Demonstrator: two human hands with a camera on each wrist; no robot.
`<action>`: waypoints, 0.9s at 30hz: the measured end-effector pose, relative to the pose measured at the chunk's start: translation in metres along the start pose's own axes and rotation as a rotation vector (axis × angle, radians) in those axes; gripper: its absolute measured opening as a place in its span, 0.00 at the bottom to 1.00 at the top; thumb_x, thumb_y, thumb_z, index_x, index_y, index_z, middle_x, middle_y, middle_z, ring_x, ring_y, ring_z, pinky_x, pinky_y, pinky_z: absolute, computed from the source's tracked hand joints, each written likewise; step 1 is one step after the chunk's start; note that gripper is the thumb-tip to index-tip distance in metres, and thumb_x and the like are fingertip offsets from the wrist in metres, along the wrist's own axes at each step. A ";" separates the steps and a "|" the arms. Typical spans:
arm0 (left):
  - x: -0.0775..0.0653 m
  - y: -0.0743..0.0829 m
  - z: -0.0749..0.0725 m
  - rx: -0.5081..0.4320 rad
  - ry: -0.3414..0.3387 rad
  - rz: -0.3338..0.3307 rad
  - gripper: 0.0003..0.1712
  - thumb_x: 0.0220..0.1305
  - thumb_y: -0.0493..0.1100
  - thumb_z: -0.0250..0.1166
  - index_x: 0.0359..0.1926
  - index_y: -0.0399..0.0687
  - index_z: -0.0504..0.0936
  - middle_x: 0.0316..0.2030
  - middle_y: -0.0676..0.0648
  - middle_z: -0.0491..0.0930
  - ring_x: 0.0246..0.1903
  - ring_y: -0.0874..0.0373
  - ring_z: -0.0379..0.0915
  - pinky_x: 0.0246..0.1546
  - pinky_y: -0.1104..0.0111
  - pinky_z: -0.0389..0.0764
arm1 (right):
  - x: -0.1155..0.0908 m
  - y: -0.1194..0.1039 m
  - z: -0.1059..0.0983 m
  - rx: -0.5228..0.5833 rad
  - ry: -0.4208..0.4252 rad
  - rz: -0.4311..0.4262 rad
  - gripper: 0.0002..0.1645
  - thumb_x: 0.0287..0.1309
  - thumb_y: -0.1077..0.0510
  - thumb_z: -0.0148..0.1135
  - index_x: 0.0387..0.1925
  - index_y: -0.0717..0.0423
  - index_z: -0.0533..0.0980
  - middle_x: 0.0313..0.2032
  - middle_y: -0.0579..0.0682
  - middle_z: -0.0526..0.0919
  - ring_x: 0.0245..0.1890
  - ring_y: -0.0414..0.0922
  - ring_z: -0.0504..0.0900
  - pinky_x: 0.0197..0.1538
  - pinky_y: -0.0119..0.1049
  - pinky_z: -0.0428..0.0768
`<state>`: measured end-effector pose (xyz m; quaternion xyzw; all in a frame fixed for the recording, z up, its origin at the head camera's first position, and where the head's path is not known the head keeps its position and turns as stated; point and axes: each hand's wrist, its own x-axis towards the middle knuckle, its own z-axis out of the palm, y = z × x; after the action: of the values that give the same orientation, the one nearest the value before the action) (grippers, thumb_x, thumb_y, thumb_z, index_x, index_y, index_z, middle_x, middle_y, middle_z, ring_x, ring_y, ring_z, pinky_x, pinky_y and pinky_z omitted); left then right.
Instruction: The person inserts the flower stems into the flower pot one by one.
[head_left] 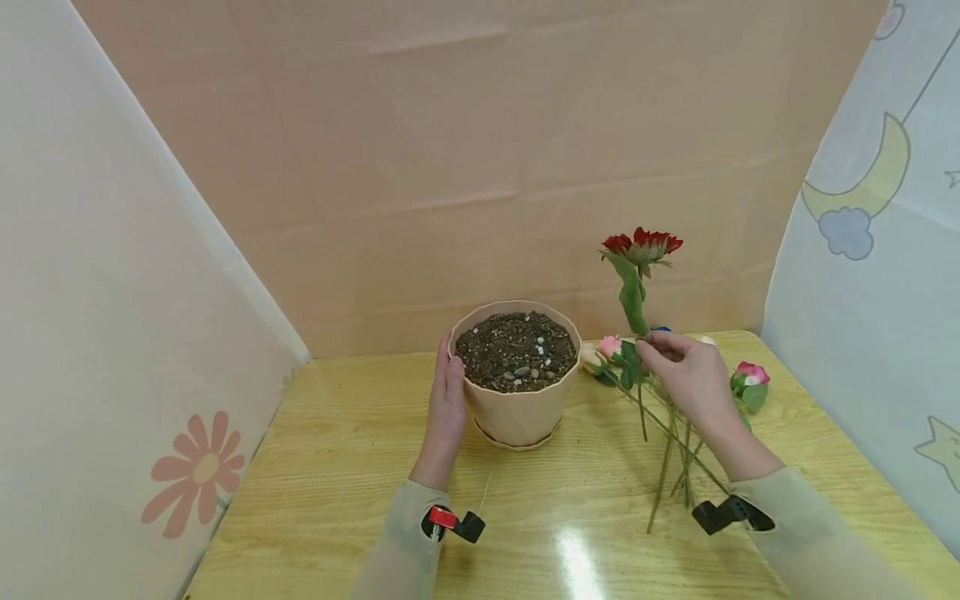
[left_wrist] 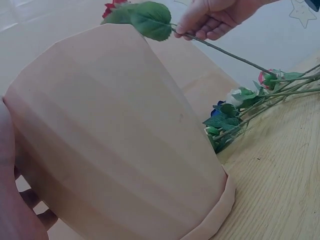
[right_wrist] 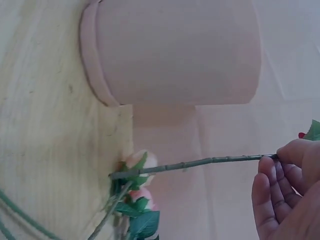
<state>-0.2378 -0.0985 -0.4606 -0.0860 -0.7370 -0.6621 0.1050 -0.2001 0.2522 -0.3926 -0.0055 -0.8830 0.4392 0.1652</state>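
My right hand [head_left: 693, 375] pinches the thin stem of a red flower [head_left: 641, 246] between thumb and fingertips, just under its leaf; the other fingers curl loosely below. The flower is held nearly upright to the right of the pot [head_left: 517, 412], bloom at the top, bare stem end pointing down; I cannot tell whether that end touches the surface [head_left: 337, 475]. My left hand [head_left: 447, 400] lies along the pot's left side, fingers extended against the wall, thumb apart from them on the near side.

The pot is smooth, matt and pinkish beige, with shallow slanting flutes, a many-sided rim and a matching saucer [head_left: 517, 446] beneath. Dark, crumbly soil [head_left: 498, 350] fills it, dotted with white bits and a few pebbles near my side. The red petals are layered, the leaf broad and green, the stem slim and knobbly. The surface has pale yellow wood grain.

More flowers lie to the pot's right, their stems [head_left: 660, 483] crossing: a cream bloom [head_left: 591, 360] closest to the pot, a pink bloom [head_left: 610, 347] next to it, a blue bloom [left_wrist: 216, 109] and a pink-and-white bloom [head_left: 752, 375]. My right hand and forearm hide part of this pile.
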 end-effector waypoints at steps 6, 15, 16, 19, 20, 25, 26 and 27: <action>-0.001 0.001 0.000 0.016 0.004 -0.005 0.34 0.93 0.57 0.41 0.91 0.70 0.46 0.88 0.53 0.47 0.85 0.45 0.48 0.83 0.43 0.51 | 0.006 -0.019 -0.004 0.052 0.013 0.000 0.30 0.78 0.36 0.65 0.60 0.57 0.89 0.42 0.48 0.94 0.40 0.32 0.87 0.41 0.23 0.80; 0.000 0.000 -0.001 -0.005 0.002 0.005 0.34 0.93 0.57 0.41 0.91 0.69 0.47 0.88 0.52 0.47 0.86 0.45 0.46 0.83 0.44 0.51 | 0.020 -0.068 -0.010 0.190 0.053 -0.031 0.29 0.77 0.39 0.68 0.61 0.57 0.88 0.45 0.47 0.93 0.43 0.37 0.88 0.42 0.24 0.82; 0.001 0.000 -0.001 -0.004 0.001 0.005 0.34 0.93 0.57 0.41 0.91 0.69 0.47 0.88 0.52 0.47 0.85 0.45 0.46 0.83 0.44 0.51 | 0.021 -0.073 -0.010 0.202 0.055 -0.031 0.29 0.77 0.39 0.69 0.62 0.56 0.88 0.44 0.46 0.93 0.43 0.38 0.89 0.42 0.24 0.82; 0.001 -0.001 -0.001 0.007 0.000 0.001 0.34 0.92 0.57 0.42 0.91 0.71 0.47 0.88 0.53 0.47 0.85 0.46 0.47 0.83 0.44 0.51 | 0.025 -0.087 -0.010 0.213 0.068 -0.040 0.30 0.75 0.36 0.70 0.61 0.55 0.89 0.42 0.43 0.93 0.44 0.38 0.89 0.41 0.26 0.81; 0.001 -0.001 -0.001 0.013 0.001 -0.004 0.34 0.92 0.58 0.42 0.91 0.71 0.48 0.88 0.54 0.47 0.85 0.46 0.47 0.83 0.44 0.51 | 0.027 -0.091 -0.009 0.213 0.075 -0.049 0.30 0.75 0.36 0.70 0.60 0.55 0.89 0.42 0.42 0.93 0.43 0.38 0.90 0.41 0.27 0.81; 0.000 -0.003 -0.001 0.030 0.001 -0.007 0.34 0.92 0.59 0.41 0.91 0.70 0.48 0.88 0.53 0.48 0.86 0.44 0.46 0.83 0.42 0.51 | 0.032 -0.111 -0.004 0.215 0.096 -0.082 0.29 0.73 0.34 0.70 0.57 0.52 0.90 0.39 0.41 0.93 0.43 0.39 0.90 0.45 0.29 0.81; 0.000 -0.004 -0.001 0.030 0.002 -0.009 0.35 0.92 0.59 0.41 0.91 0.69 0.48 0.88 0.53 0.48 0.86 0.44 0.46 0.83 0.42 0.51 | 0.033 -0.114 -0.003 0.217 0.098 -0.089 0.29 0.73 0.34 0.71 0.57 0.52 0.90 0.40 0.41 0.94 0.43 0.39 0.90 0.46 0.29 0.82; 0.000 -0.004 -0.001 0.030 0.003 -0.006 0.35 0.92 0.59 0.41 0.91 0.69 0.48 0.88 0.52 0.48 0.86 0.43 0.46 0.83 0.42 0.51 | 0.034 -0.118 -0.002 0.220 0.097 -0.091 0.29 0.73 0.33 0.71 0.57 0.52 0.90 0.40 0.41 0.94 0.43 0.39 0.90 0.47 0.29 0.82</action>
<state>-0.2394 -0.0996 -0.4643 -0.0814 -0.7469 -0.6514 0.1055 -0.2155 0.1863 -0.2903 0.0314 -0.8199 0.5247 0.2270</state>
